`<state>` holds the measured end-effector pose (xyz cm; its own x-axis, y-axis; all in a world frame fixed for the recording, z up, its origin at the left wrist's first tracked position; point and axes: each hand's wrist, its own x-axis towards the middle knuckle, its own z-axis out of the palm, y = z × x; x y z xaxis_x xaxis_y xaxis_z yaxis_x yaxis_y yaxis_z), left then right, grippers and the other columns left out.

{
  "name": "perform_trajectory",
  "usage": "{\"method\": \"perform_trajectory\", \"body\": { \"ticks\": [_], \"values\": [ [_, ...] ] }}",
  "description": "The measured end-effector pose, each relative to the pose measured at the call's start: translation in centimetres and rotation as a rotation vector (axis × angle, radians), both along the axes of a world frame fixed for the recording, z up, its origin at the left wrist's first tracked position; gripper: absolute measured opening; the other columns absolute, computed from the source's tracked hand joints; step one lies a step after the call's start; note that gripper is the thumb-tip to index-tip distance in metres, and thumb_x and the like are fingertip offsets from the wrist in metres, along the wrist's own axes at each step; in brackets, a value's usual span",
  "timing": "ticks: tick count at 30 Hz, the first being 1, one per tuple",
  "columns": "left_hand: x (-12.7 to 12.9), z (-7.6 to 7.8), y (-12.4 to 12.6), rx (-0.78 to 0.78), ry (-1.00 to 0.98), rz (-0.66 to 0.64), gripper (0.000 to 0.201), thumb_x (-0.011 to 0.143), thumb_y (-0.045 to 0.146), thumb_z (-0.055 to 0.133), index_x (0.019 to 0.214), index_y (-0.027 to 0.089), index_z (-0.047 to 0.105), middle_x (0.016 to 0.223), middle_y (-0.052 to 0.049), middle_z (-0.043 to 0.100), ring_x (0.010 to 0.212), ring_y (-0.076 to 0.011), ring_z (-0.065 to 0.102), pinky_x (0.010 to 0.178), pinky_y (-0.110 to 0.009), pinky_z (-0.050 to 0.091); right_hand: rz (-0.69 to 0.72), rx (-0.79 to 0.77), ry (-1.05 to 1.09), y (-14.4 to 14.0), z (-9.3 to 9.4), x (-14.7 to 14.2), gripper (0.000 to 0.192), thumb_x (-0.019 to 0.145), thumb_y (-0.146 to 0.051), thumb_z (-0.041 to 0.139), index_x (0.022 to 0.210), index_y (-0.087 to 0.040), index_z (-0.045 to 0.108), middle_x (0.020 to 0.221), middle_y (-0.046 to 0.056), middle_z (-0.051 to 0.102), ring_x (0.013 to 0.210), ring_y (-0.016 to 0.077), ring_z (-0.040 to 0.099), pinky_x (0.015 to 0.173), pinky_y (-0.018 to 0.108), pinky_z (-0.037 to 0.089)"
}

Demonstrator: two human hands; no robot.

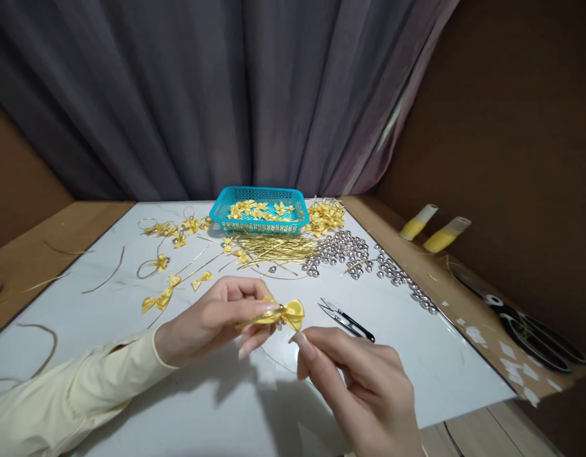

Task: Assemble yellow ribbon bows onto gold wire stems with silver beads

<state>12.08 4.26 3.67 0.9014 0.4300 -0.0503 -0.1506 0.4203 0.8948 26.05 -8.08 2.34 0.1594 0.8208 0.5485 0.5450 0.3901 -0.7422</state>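
At the centre of the frame, just below the middle, a person's left hand (212, 320) pinches a small yellow ribbon bow (286, 313) between thumb and fingertips, holding it above the white desk (416, 374). The right hand (364, 387), rising from the lower right, is curled with its thumb and forefinger closed together just below the bow's right loop; whether they grip a thin wire there cannot be made out. A pale yellow sleeve (69, 400) covers the left forearm at lower left.

Just right of the bow, a pair of thread snips (346, 319) lies flat on the desk. Farther back, at centre, a turquoise plastic basket (259, 211) holds more yellow bows, with a bundle of gold wires (274, 249) lying in front of it and a scatter of silver beads (343, 249) to its right. Finished bows with wire loops (167, 230) lie spread to the basket's left. At the right edge, on the wooden surface beside the white board, rest two yellow spools (433, 231) and large black-handled scissors (526, 324). A grey curtain (226, 95) hangs behind.
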Motion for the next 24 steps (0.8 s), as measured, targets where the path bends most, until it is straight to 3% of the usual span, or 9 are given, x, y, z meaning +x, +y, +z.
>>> {"method": "perform_trajectory", "body": {
  "ticks": [5,15,20,24],
  "values": [
    [0.0,-0.1,0.0,-0.013,0.013,-0.043,0.019,0.079,0.023,0.061,0.063,0.012,0.058,0.041,0.007,0.044,0.032,-0.0031,0.035,0.042,-0.019,0.022,0.042,0.028,0.002,0.2,0.0,0.2,0.017,0.087,-0.016,0.048,0.078,-0.017,0.062,0.056,0.000,0.060,0.045,0.0089,0.049,0.044,0.021,0.039],
    [0.2,0.0,-0.4,-0.070,-0.013,-0.093,0.022,0.077,0.021,0.061,0.058,0.012,0.055,0.040,0.007,0.043,0.032,-0.0031,0.039,0.042,-0.017,0.028,0.051,0.102,-0.045,0.4,0.4,0.6,0.013,0.081,-0.007,0.054,0.081,-0.016,0.064,0.059,0.000,0.063,0.047,0.0097,0.056,0.047,0.020,0.046],
    [0.2,0.4,-0.4,-0.065,0.061,-0.086,0.020,0.075,0.022,0.063,0.058,0.013,0.056,0.039,0.007,0.039,0.032,-0.0048,0.040,0.041,-0.018,0.030,0.016,0.141,-0.157,0.3,0.9,1.0,0.023,0.082,-0.007,0.044,0.078,-0.016,0.065,0.053,0.003,0.062,0.047,0.0140,0.060,0.046,0.024,0.049],
    [0.1,0.9,-0.3,-0.055,0.121,-0.133,0.020,0.074,0.023,0.063,0.058,0.014,0.057,0.038,0.006,0.041,0.032,-0.0059,0.041,0.036,-0.017,0.026,0.007,0.212,-0.248,0.0,0.9,1.3,0.029,0.077,0.000,0.041,0.086,-0.015,0.064,0.057,0.004,0.064,0.052,0.0162,0.063,0.050,0.027,0.052]
  ]
}}
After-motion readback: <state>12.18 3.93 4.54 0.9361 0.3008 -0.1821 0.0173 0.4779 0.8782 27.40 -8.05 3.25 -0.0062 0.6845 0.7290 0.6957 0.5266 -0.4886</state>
